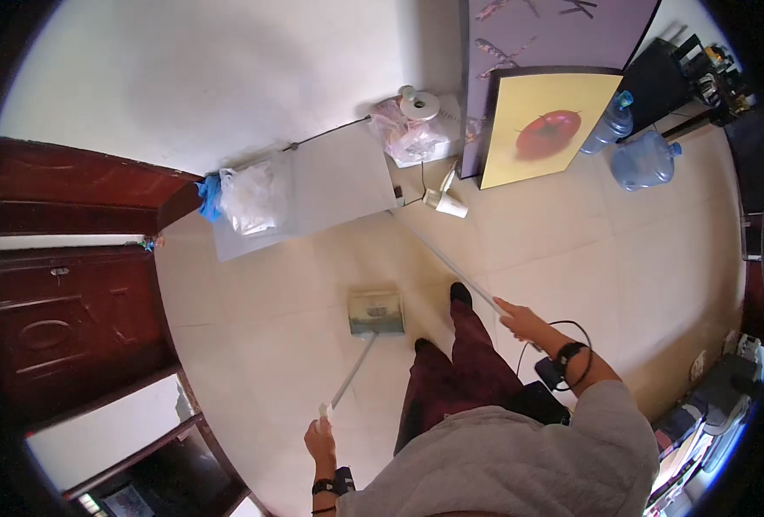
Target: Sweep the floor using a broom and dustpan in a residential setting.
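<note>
My left hand is closed around the top of the handle of a long-handled dustpan. The dustpan's pan rests on the tiled floor, left of my feet, with some dark marks or debris that I cannot make out. In my right hand is a long, thin, pale pole, probably a broom handle. It slants forward and left to the edge of a grey-topped table. The pole's far end disappears at that edge, so its head is hidden.
A white plastic bag and another filled bag lie by the wall. A white cup-like container is on the floor near a cable. Framed pictures lean beside large water bottles. Dark red doors stand left.
</note>
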